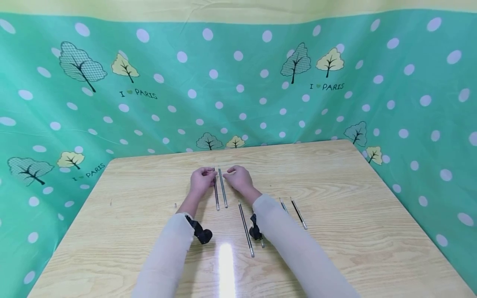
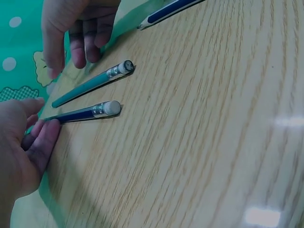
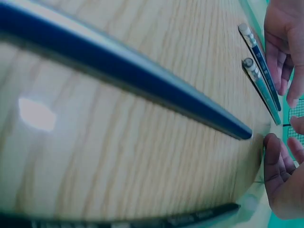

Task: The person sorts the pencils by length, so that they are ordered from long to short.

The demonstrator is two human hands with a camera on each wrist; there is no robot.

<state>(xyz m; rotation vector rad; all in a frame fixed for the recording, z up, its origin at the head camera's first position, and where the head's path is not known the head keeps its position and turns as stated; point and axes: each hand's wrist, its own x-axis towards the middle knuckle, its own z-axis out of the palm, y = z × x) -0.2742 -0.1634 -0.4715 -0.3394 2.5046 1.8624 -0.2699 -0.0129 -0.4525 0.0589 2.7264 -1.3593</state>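
My left hand (image 1: pixel 203 181) pinches the far part of a dark blue pencil (image 1: pixel 216 194), thumb and fingertips at its sides. The white eraser end of this pencil points toward me in the left wrist view. Close on its right, a teal pencil (image 1: pixel 223 188) lies nearly parallel on the wooden table (image 1: pixel 141 231). Just right of the teal pencil hovers my right hand (image 1: pixel 239 179), its fingers loosely bent and nothing between thumb and fingers; the left wrist view shows a gap there.
Nearer me lies a striped dark blue pencil (image 1: pixel 246 229). A further pencil (image 1: pixel 262 243) is partly hidden under my right forearm. Right of that sleeve are a black pencil (image 1: pixel 299 213) and a partly covered blue pencil (image 1: pixel 283 205). A small bit (image 1: pixel 175 205) lies at left.
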